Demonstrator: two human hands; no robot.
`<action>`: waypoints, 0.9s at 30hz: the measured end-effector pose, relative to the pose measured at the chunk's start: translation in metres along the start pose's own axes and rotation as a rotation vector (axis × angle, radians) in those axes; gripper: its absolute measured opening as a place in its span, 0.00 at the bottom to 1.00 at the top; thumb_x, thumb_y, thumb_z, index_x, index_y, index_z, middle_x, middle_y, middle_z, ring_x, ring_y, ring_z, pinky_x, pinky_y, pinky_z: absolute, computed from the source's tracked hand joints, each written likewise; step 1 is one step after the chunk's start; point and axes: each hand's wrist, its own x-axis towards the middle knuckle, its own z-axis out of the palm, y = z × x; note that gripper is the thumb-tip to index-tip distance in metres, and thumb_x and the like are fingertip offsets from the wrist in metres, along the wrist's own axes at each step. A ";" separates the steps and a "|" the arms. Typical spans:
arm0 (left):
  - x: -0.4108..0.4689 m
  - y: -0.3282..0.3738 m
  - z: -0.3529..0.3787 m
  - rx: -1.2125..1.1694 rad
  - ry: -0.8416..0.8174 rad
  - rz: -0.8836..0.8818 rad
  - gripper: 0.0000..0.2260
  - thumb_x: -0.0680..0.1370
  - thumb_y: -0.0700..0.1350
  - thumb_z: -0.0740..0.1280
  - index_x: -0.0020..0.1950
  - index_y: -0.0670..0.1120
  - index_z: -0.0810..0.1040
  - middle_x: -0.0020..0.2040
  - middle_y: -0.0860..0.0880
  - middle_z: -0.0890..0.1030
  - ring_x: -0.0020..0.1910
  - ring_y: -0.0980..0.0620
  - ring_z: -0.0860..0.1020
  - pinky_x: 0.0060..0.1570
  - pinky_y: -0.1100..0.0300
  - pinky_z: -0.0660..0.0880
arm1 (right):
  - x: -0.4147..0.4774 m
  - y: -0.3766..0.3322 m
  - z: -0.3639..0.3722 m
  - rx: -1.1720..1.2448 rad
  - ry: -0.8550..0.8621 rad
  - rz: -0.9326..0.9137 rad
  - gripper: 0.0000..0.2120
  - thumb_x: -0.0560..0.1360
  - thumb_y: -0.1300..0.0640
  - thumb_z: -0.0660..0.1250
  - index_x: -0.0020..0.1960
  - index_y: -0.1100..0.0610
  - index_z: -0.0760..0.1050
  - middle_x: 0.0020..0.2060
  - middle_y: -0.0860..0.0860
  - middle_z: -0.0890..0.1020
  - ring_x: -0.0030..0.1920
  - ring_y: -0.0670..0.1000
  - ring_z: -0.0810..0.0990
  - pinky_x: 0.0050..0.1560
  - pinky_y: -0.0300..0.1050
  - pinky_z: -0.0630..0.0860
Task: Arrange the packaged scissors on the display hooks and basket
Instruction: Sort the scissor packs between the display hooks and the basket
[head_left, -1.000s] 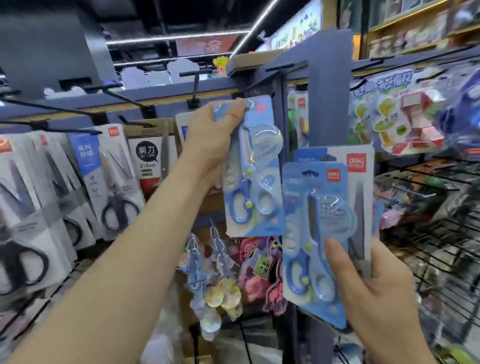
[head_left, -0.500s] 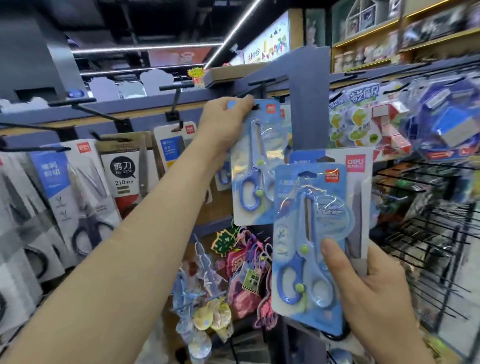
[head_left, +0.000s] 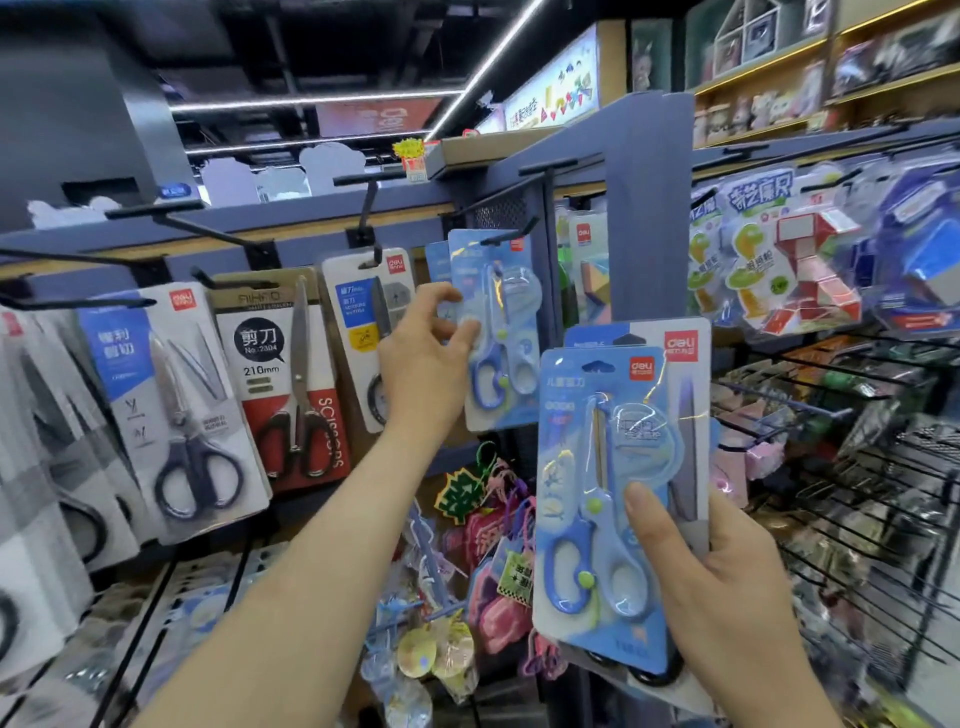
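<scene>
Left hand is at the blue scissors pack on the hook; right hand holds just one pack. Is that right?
No: the head view shows the right hand holding more than one, a white pack behind the front blue pack. The left hand part stands.

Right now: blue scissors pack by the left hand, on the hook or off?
On: the hook pierces the top of the blue scissors pack; left hand just touches its edge.
</scene>
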 end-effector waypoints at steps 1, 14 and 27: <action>0.008 -0.004 0.002 0.065 -0.009 0.005 0.11 0.77 0.43 0.70 0.57 0.55 0.78 0.34 0.55 0.77 0.34 0.59 0.75 0.43 0.57 0.73 | 0.001 -0.001 0.003 -0.002 -0.013 0.000 0.07 0.71 0.47 0.67 0.42 0.48 0.83 0.30 0.49 0.83 0.29 0.43 0.78 0.30 0.40 0.75; -0.009 0.022 -0.030 -0.211 -0.178 -0.166 0.08 0.82 0.45 0.62 0.54 0.49 0.82 0.41 0.49 0.84 0.34 0.50 0.80 0.33 0.57 0.78 | 0.008 -0.003 0.017 0.118 -0.104 0.045 0.09 0.72 0.49 0.67 0.50 0.44 0.84 0.41 0.50 0.87 0.42 0.50 0.86 0.41 0.46 0.83; -0.014 0.078 -0.035 -0.632 -0.254 -0.150 0.01 0.73 0.41 0.73 0.41 0.45 0.83 0.37 0.47 0.84 0.36 0.49 0.81 0.41 0.52 0.79 | 0.003 -0.014 0.016 0.147 0.028 0.000 0.10 0.70 0.47 0.63 0.40 0.52 0.79 0.21 0.43 0.77 0.24 0.38 0.73 0.26 0.28 0.67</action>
